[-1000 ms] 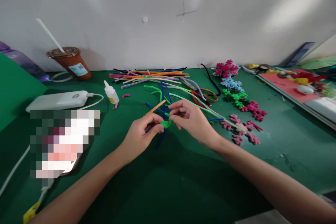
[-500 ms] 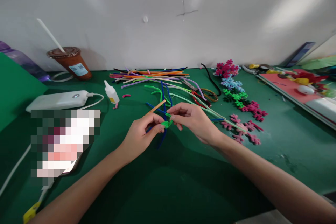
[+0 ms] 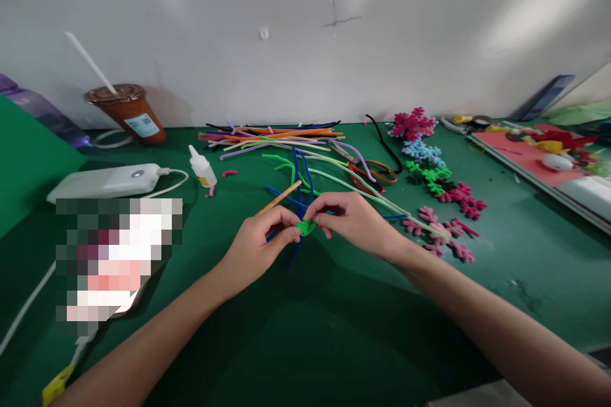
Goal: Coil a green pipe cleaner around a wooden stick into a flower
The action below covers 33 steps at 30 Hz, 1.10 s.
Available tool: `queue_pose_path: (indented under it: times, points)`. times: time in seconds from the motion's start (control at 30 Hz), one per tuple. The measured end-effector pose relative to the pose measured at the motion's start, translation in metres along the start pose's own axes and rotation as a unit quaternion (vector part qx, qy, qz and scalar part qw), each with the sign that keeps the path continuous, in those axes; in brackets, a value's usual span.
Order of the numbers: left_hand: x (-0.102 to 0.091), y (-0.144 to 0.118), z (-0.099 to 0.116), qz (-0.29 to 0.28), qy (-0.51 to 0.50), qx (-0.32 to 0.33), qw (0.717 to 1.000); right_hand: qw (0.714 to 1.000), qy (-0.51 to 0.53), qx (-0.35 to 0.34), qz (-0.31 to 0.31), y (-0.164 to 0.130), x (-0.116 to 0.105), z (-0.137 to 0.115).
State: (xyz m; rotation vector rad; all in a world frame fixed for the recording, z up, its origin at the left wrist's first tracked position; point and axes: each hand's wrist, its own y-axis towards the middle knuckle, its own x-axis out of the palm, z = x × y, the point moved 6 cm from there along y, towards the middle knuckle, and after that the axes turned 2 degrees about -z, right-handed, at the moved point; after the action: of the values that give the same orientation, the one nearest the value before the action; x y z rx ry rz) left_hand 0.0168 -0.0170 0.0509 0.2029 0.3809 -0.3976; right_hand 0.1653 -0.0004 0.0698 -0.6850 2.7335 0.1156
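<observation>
My left hand pinches a thin orange stick that points up and to the right, and its fingertips also touch a small coiled green pipe cleaner. My right hand meets it from the right and pinches the same green coil, whose pale green tail trails off to the right. Both hands hover just above the green table mat, over some blue pipe cleaners.
A pile of coloured pipe cleaners lies behind the hands. Finished snowflake shapes sit to the right. A glue bottle, power bank, drink cup and phone are on the left; a craft tray is far right.
My right hand has curled its fingers in and shifted slightly down and left, closing tighter on the green coil. The left hand barely moved.
</observation>
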Motion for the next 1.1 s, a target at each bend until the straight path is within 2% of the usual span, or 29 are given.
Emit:
queue_pose_path:
  times: [0.13,0.27,0.63,0.77,0.93,1.1]
  points:
    - [0.003,0.001,0.000,-0.019,-0.011,-0.005,1.000,0.999,-0.017,-0.003,-0.032,0.001,0.001,0.001]
    - [0.007,0.001,0.001,-0.054,-0.023,-0.027,0.998,0.996,-0.020,-0.002,-0.092,0.002,0.004,0.003]
    - [0.015,-0.002,0.003,-0.100,-0.039,-0.056,0.993,0.979,0.046,0.009,-0.198,0.001,0.006,0.010]
    - [0.014,-0.001,0.004,-0.094,-0.044,-0.056,0.993,0.979,0.046,0.012,-0.199,0.001,0.006,0.009]
    - [0.012,0.000,-0.002,-0.090,-0.063,-0.072,0.991,0.990,-0.002,-0.006,-0.144,0.002,0.005,0.007]
    - [0.016,-0.002,-0.003,-0.136,-0.103,-0.084,0.982,0.974,0.131,0.001,-0.186,0.001,0.015,0.010]
